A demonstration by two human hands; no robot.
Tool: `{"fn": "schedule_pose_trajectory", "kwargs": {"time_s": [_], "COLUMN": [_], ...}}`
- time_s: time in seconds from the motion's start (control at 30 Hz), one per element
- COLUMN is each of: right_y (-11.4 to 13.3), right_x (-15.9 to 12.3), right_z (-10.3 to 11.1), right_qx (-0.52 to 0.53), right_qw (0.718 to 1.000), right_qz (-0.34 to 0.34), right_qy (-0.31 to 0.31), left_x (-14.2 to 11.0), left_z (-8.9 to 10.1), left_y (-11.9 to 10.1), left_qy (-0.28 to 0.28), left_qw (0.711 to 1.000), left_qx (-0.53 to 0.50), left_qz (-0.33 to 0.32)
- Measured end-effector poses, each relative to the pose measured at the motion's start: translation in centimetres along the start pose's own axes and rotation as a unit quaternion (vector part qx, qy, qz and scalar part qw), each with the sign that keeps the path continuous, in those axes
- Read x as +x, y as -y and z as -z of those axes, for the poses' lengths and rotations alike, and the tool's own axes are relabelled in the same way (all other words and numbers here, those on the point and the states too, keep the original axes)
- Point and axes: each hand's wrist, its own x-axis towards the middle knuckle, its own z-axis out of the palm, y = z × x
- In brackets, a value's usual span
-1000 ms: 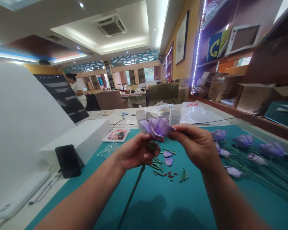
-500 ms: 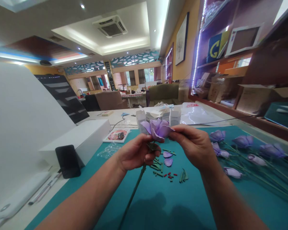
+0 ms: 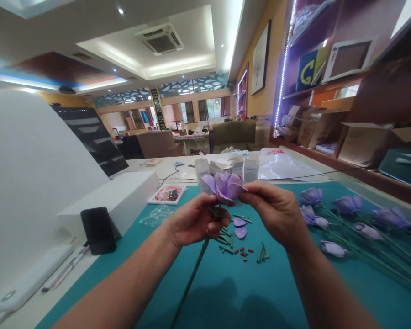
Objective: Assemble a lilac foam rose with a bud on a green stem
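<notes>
My left hand (image 3: pixel 197 219) is closed round the upper stem of a purple artificial flower (image 3: pixel 224 186), just under its bloom. The green stem slants down toward me over the teal mat (image 3: pixel 260 297). My right hand (image 3: pixel 276 210) pinches the edge of a petal on the bloom's right side between thumb and fingers. Beneath the bloom, on the mat, lie two loose purple petals (image 3: pixel 240 233), several cut green stem pieces (image 3: pixel 227 249) and small red bits (image 3: pixel 242 252).
Several purple flowers (image 3: pixel 349 204) with long stems lie at the right. At the left stand a black phone (image 3: pixel 98 230) and a white box (image 3: pixel 123 192). Crumpled clear plastic (image 3: pixel 155 215) and a framed picture (image 3: pixel 167 194) are nearby. Small open boxes (image 3: pixel 250 170) stand behind the flower.
My right hand has shifted slightly to the left along the petal it pinches. My left hand keeps its hold on the stem. The view has moved a little.
</notes>
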Motion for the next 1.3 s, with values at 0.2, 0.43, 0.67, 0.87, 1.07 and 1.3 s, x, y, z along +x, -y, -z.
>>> {"fn": "schedule_pose_trajectory", "kwargs": {"time_s": [0.2, 0.43, 0.67, 0.87, 1.07, 1.3], "right_y": [0.1, -0.1, 0.1, 0.2, 0.0, -0.7], "right_x": [0.0, 0.5, 0.6, 0.5, 0.4, 0.3], "right_z": [-0.3, 0.5, 0.7, 0.7, 0.7, -0.1], "right_qx": [0.017, 0.002, -0.039, -0.042, -0.027, 0.001], "right_qw": [0.999, 1.0, 0.998, 0.998, 0.999, 1.0], "right_qz": [-0.034, -0.012, 0.031, 0.03, 0.023, -0.006], "right_qy": [-0.012, -0.021, 0.027, 0.025, 0.014, 0.007], "left_x": [0.0, 0.1, 0.4, 0.4, 0.2, 0.3], "left_z": [0.0, -0.2, -0.9, -1.5, -1.5, -0.9], "left_y": [-0.1, -0.1, 0.6, 1.0, 1.0, 1.2], "left_qy": [0.011, 0.014, 0.015, 0.013, 0.001, -0.001], "left_qw": [1.0, 1.0, 0.999, 0.999, 0.999, 0.999], "left_qx": [0.0, -0.004, 0.009, 0.01, 0.011, -0.003], "left_qz": [-0.001, 0.011, 0.027, 0.033, 0.032, 0.034]}}
